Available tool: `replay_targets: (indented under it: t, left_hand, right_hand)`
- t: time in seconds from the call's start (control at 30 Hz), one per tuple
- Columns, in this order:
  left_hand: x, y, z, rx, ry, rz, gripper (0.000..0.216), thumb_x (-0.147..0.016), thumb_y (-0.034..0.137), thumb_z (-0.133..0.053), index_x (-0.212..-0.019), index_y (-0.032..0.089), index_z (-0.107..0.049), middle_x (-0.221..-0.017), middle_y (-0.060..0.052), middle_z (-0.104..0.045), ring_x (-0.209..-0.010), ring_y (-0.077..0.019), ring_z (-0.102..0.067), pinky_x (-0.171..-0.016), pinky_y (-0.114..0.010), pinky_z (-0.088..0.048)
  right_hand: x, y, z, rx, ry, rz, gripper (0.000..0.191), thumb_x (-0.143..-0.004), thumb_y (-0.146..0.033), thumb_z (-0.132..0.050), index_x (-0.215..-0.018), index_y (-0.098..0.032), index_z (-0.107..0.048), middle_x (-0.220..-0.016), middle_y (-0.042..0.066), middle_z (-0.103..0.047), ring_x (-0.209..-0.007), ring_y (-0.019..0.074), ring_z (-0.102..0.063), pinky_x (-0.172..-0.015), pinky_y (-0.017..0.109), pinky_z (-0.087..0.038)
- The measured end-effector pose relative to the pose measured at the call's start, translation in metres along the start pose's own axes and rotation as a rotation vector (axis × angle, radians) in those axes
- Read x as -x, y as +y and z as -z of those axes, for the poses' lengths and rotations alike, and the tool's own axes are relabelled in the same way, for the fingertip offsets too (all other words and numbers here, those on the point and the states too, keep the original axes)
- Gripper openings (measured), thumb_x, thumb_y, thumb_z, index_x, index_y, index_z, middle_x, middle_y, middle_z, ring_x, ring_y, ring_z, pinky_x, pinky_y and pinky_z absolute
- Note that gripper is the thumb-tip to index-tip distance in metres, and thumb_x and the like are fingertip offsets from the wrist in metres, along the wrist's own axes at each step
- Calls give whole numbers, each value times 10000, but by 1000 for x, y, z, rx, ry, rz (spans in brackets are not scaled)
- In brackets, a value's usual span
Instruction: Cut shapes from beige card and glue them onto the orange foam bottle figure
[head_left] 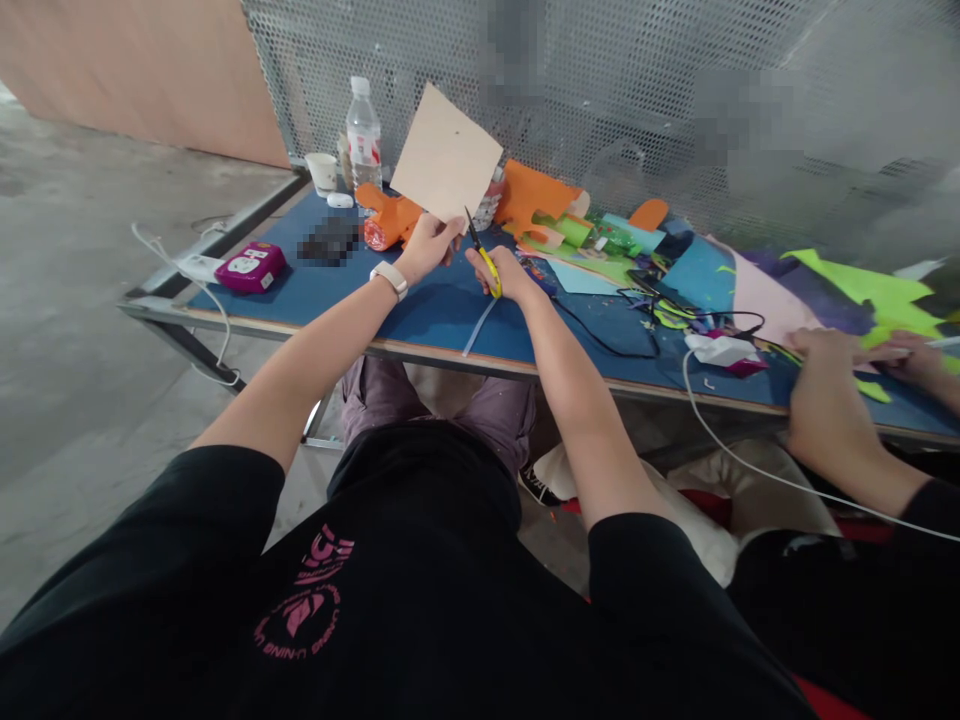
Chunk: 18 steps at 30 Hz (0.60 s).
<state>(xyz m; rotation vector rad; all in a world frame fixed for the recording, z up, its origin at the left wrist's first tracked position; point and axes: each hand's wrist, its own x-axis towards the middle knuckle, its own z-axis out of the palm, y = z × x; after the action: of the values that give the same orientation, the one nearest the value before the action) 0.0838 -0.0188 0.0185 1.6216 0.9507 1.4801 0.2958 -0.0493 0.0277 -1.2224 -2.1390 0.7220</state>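
Observation:
My left hand [431, 245] pinches the lower corner of a cream paper sheet [448, 152], which stands raised and tilted above the table. In my right hand [506, 272] is a pair of scissors [491, 265] with yellow handles and dark blades. The blades point up and lie close to the sheet's lower right edge; whether they touch it I cannot tell. Below the scissors, a thin pale strip [478, 328] lies at the table's front edge. An orange paper piece [390, 212] is just behind my left hand.
On the blue table [420, 325] stand a water bottle [364, 135], a paper cup [322, 173] and a magenta box [251, 268] with a white cable. Coloured paper scraps [600, 235] and a black cable [600, 345] spread to the right. A co-worker's hands [829, 370] work at far right.

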Motion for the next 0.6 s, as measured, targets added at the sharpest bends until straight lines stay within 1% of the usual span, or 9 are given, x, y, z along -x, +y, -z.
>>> replay_targets:
  t: [0.1,0.2,0.27,0.33,0.4,0.5,0.57,0.6]
  left_hand:
    - [4,10,-1,42,25,-37,696,-1322,577,-991,-882,260,-554,-728,29,-561,-595,-181,-728,-623,-260,-591]
    - [6,15,-1,50,33,-49,685,-1300,619,-1012,-925,261,-565,-751,28,-571,-653,-203,-784,-647,-259,-615]
    - [5,13,-1,28,37,-34,677,-1320,671,-967,-944,258,-586,-751,26,-569,-651,-211,-790,-628,-258,-619]
    - [3,9,0,13,40,-21,671,-1341,687,-929,-950,255,-596,-754,22,-570,-654,-216,-796,-619,-259,-624]
    - [1,5,0,21,42,-26,663,-1352,645,-928,-938,254,-589,-757,15,-578,-674,-220,-809,-634,-262,-633]
    - [0,1,1,33,53,-35,657,-1352,574,-942,-907,255,-580,-753,1,-596,-704,-231,-827,-653,-268,-645]
    - [0,2,1,27,59,-37,670,-1346,584,-946,-891,257,-579,-747,-2,-597,-707,-240,-832,-652,-272,-649]
    - [0,3,2,24,58,-41,680,-1339,602,-951,-886,258,-579,-742,-1,-593,-705,-242,-833,-649,-272,-650]
  right_hand:
    - [-1,1,-1,-11,7,-3,974,-1163,-1108,-630,-636,-305,-470,-600,30,-547,-582,182,-584,-643,367,-619]
    - [-2,3,-2,-8,12,5,980,-1135,-1151,-616,-651,-309,-479,-608,37,-565,-588,195,-591,-648,385,-652]
    - [-3,3,-2,5,14,4,976,-1155,-1146,-593,-672,-306,-482,-601,41,-566,-589,202,-601,-650,384,-664]
    - [-3,2,-2,13,13,-3,955,-1200,-1104,-586,-689,-304,-478,-598,44,-564,-582,199,-601,-652,378,-656]
    - [-2,0,-2,6,11,-8,929,-1235,-1048,-610,-693,-305,-476,-607,42,-561,-573,191,-591,-656,378,-638]
    - [1,-3,-2,-16,11,-18,896,-1233,-1007,-677,-702,-311,-487,-607,28,-551,-584,196,-592,-658,379,-621]
    - [2,-3,-2,-20,16,-20,897,-1222,-1015,-680,-702,-310,-483,-597,20,-544,-584,185,-589,-651,359,-605]
    - [2,-3,-2,-21,15,-18,912,-1226,-1021,-654,-699,-300,-473,-594,18,-543,-579,165,-584,-646,336,-588]
